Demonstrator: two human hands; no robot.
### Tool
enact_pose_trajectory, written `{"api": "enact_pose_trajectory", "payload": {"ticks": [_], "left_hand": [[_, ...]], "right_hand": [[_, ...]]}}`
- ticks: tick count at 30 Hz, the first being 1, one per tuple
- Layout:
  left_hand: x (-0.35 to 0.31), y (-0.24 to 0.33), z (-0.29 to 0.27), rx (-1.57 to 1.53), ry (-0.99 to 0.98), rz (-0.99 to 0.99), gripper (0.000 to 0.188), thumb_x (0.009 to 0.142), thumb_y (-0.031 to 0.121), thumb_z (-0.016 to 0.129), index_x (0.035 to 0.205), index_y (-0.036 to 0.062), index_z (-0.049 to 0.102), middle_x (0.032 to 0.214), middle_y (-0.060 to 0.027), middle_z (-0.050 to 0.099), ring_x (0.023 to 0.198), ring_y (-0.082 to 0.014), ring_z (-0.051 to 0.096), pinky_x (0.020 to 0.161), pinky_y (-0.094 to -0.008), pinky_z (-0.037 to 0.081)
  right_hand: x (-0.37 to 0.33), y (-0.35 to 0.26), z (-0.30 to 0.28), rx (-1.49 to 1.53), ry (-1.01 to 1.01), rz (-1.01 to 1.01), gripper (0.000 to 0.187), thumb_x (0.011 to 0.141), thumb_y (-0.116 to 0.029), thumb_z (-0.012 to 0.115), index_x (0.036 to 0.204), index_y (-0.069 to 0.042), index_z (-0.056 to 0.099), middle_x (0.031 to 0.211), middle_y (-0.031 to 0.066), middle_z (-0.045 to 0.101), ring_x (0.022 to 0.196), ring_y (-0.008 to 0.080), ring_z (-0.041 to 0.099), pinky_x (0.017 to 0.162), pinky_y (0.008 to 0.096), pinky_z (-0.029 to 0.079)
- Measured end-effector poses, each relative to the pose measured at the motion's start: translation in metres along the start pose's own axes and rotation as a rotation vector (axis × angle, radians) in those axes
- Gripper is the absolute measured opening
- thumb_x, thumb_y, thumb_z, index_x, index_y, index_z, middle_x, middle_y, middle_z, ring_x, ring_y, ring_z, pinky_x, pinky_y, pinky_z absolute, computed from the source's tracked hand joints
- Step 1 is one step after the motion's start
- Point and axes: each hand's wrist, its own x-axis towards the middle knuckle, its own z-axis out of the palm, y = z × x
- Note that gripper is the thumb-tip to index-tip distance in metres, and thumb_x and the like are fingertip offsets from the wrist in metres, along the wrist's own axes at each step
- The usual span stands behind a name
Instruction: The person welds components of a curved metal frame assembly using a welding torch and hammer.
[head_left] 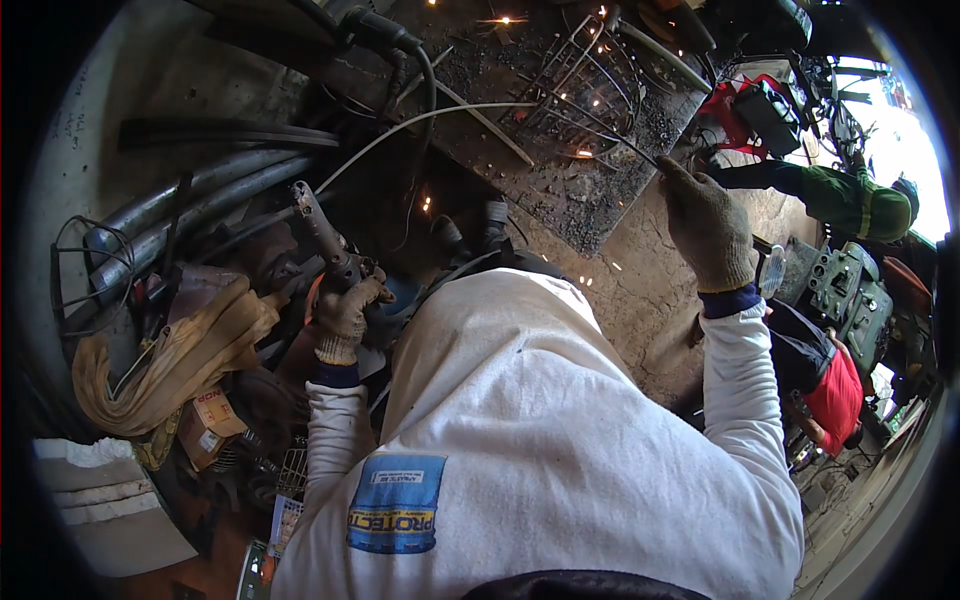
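Observation:
Both my hands wear knitted work gloves. My left hand (345,318) is closed round the lower end of a worn, grey tube-shaped metal tool (325,232), which points up and away; its exact kind is unclear. At the right, my right hand (708,228) grips a thin metal rod (625,142) that slants up and left toward a metal bar frame (580,75). That frame lies on a dark metal plate (590,205) strewn with black grit. Bright sparks scatter around the frame and plate.
Long metal pipes (205,190), a folded tan strap (165,365) and a cardboard box (210,428) crowd the left. A pale cable (430,117) arcs across the top. At right are a person in green (850,200), a person in red (832,400) and a grey-green machine (850,290).

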Motion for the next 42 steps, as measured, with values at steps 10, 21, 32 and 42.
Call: {"api": "enact_pose_trajectory", "payload": {"ticks": [10, 21, 32, 42], "left_hand": [[-0.017, -0.009, 0.007, 0.357, 0.115, 0.280, 0.017, 0.074, 0.009, 0.082, 0.088, 0.0041, 0.073, 0.088, -0.0057, 0.073, 0.079, -0.0187, 0.070, 0.075, -0.0346, 0.056], [-0.020, -0.003, 0.005, 0.212, 0.148, 0.225, 0.030, 0.067, -0.005, 0.080, 0.092, 0.0045, 0.066, 0.087, -0.0061, 0.072, 0.081, -0.0177, 0.070, 0.074, -0.0334, 0.058], [-0.015, -0.009, 0.006, 0.244, 0.144, 0.231, 0.026, 0.067, 0.000, 0.082, 0.090, 0.0057, 0.069, 0.086, -0.0031, 0.072, 0.078, -0.0155, 0.069, 0.072, -0.0310, 0.057], [-0.012, -0.005, 0.010, 0.118, 0.076, 0.180, 0.019, 0.078, 0.001, 0.079, 0.094, -0.0009, 0.070, 0.086, -0.0086, 0.073, 0.074, -0.0210, 0.073, 0.072, -0.0347, 0.062]], "right_hand": [[-0.003, 0.006, 0.010, 0.046, 0.061, -0.014, 0.030, 0.098, -0.022, 0.063, 0.127, -0.024, 0.070, 0.077, 0.0109, 0.063, 0.065, 0.0331, 0.066, 0.057, 0.0451, 0.052], [-0.002, 0.005, 0.009, 0.021, 0.048, -0.008, 0.030, 0.102, -0.027, 0.056, 0.129, -0.024, 0.069, 0.077, 0.0119, 0.063, 0.065, 0.0342, 0.065, 0.056, 0.0465, 0.051], [-0.001, 0.005, 0.007, 0.017, 0.031, -0.021, 0.030, 0.102, -0.024, 0.057, 0.129, -0.023, 0.069, 0.077, 0.0121, 0.064, 0.066, 0.0346, 0.066, 0.057, 0.0465, 0.052], [0.001, -0.002, -0.003, 0.053, -0.083, 0.059, 0.032, 0.099, -0.016, 0.058, 0.130, -0.019, 0.068, 0.090, 0.0138, 0.069, 0.082, 0.0360, 0.070, 0.068, 0.0476, 0.055]]}}
